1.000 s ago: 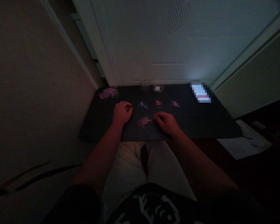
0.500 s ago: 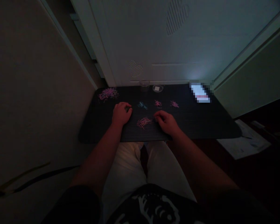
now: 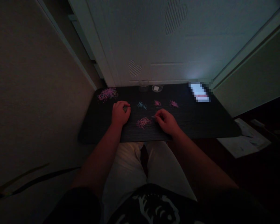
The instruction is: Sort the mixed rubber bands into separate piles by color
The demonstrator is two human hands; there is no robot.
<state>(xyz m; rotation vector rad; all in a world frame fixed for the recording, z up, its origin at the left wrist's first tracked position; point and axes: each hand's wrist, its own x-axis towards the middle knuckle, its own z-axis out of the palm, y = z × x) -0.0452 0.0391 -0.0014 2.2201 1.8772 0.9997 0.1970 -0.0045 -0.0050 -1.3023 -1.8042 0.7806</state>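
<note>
My right hand [image 3: 165,120] is pinched shut on a thin pink stick, just right of a pile of pink sticks [image 3: 143,122]. My left hand [image 3: 120,112] rests on the dark table [image 3: 102,124] with its fingers curled round something dark that I cannot make out. Beyond the hands lie a small blue pile [image 3: 142,105], a small pink pile [image 3: 157,103] with a pale stick in front of it, and a purple-pink pile [image 3: 174,103]. At the table's back left is a larger mixed pile [image 3: 107,94].
A clear round container [image 3: 144,85] and a clear lid [image 3: 157,88] with a white square stand at the back edge. A lit, blurred screen [image 3: 200,92] lies at the back right. Behind the table rises a white panel [image 3: 135,37]. Papers [image 3: 245,143] lie lower right.
My right fingers have closed more tightly, and a thin pink stick now shows at their tips. My left hand has stayed in place; the view has shifted slightly.
</note>
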